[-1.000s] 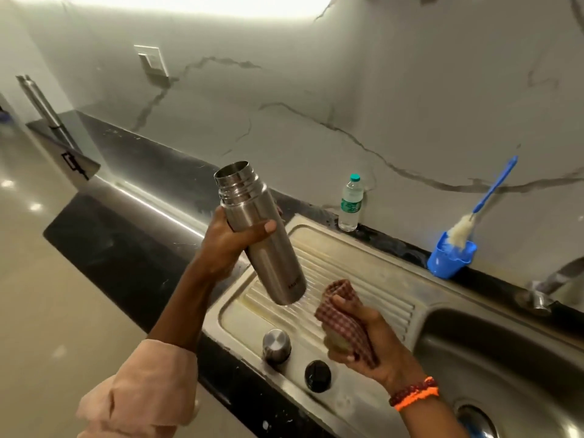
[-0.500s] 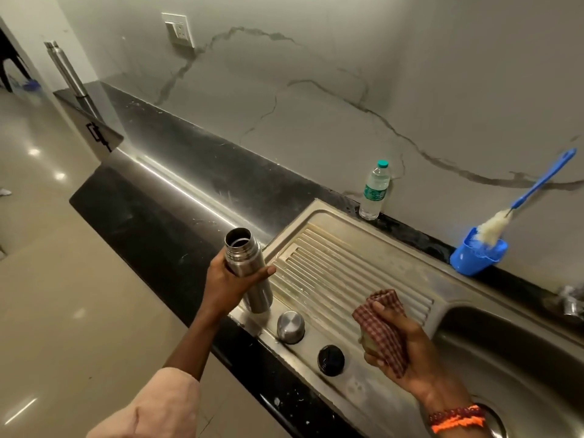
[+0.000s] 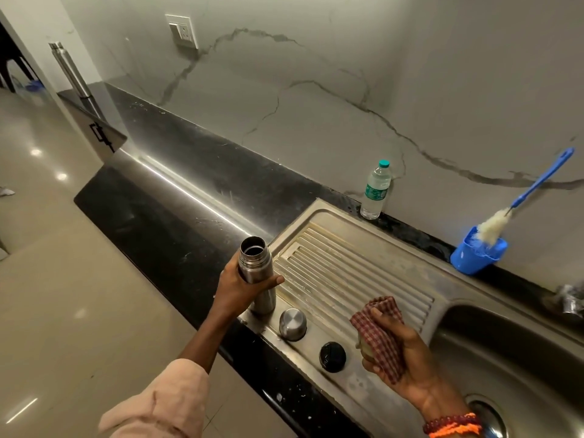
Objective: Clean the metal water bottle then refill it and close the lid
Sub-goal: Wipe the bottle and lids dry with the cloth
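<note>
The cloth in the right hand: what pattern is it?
The cloth is red-and-white checked, seen in the head view, the only one.

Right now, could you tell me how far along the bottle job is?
Wiping looks finished: the left hand stands the open metal bottle upright on the drainboard, while the right hand holds the checked cloth. Refilling remains, then fitting the black lid.

Metal bottle (image 3: 256, 273), raised and tilted 1 s ago, now upright, base on drainboard (image 3: 347, 267) corner at 9 o'clock.
</note>
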